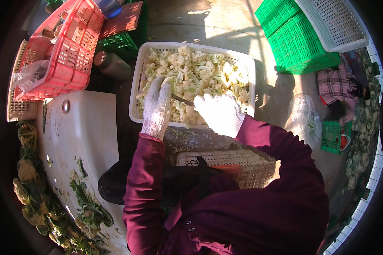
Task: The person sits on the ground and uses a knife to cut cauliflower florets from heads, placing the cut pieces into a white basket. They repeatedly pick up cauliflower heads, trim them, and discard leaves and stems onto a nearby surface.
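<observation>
Many cut cauliflower florets point(191, 71) fill a white plastic crate point(250, 70) in front of me. My left hand point(158, 103), in a white knitted glove, is over the crate's left part, its fingers around a pale floret point(169, 80). The gloved right hand point(220, 113) is closed on a knife, over the crate's near right part. The knife's curved dark blade point(182, 100) points left toward the left hand. Bright sunlight washes out the right glove, and the knife's handle is hidden inside it.
On the left, a white table point(83, 127) carries leaf scraps point(86, 194), with whole cauliflowers point(27, 170) beyond. A red crate point(73, 47) stands upper left, green crates point(301, 41) upper right. A co-worker in a plaid shirt point(335, 84) is at far right, near a clear plastic bag point(303, 118).
</observation>
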{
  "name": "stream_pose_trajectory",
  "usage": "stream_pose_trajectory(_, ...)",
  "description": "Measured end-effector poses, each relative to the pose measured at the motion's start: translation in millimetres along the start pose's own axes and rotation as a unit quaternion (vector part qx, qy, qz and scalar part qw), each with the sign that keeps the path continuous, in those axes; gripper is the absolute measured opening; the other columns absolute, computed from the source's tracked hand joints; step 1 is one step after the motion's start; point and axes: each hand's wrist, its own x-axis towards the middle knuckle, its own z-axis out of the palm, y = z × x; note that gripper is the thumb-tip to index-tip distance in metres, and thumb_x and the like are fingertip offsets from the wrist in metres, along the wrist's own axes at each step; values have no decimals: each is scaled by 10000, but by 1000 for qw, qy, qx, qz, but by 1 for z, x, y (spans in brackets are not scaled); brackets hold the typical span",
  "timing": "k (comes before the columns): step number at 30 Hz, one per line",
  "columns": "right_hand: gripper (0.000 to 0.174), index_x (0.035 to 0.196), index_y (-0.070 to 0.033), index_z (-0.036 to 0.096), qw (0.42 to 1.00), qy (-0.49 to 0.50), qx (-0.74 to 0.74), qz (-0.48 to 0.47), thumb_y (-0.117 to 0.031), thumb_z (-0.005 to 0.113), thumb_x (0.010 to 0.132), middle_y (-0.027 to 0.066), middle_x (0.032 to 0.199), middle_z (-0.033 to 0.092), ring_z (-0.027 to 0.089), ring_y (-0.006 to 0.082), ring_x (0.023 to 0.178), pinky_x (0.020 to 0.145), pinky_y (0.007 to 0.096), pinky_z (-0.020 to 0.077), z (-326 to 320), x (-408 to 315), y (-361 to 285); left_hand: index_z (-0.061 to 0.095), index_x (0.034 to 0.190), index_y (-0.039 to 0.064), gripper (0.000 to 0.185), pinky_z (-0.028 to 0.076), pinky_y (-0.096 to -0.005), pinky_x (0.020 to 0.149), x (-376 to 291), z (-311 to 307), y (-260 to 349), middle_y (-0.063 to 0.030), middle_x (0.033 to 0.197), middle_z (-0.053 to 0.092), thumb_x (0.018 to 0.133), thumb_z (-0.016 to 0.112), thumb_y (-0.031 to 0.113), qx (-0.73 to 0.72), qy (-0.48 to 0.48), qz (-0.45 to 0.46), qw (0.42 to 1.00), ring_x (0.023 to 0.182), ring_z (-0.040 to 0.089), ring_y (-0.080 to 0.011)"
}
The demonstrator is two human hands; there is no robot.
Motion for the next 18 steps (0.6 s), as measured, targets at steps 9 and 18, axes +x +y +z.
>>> stream_pose_trajectory(9,263,1115,-19,607,1000,-4,17,-12,-152,609,888,96,786,609,649,278,648,535,418,492,18,-10,25,587,1404,-17,471,486,-242,764,-4,3,16,-23,1052,655,1056,587,301,-56,2,-37,998,901,586,-87)
stream_pose_trajectory(18,231,984,-36,677,981,-16,70,179,-258,618,992,174,820,645,659,378,773,677,475,537,61,-77,57,565,1420,-10,531,543,-320,823,17,-10,5,-103,1162,629,1054,605,373,-136,-45,-149,978,1043,602,-137)
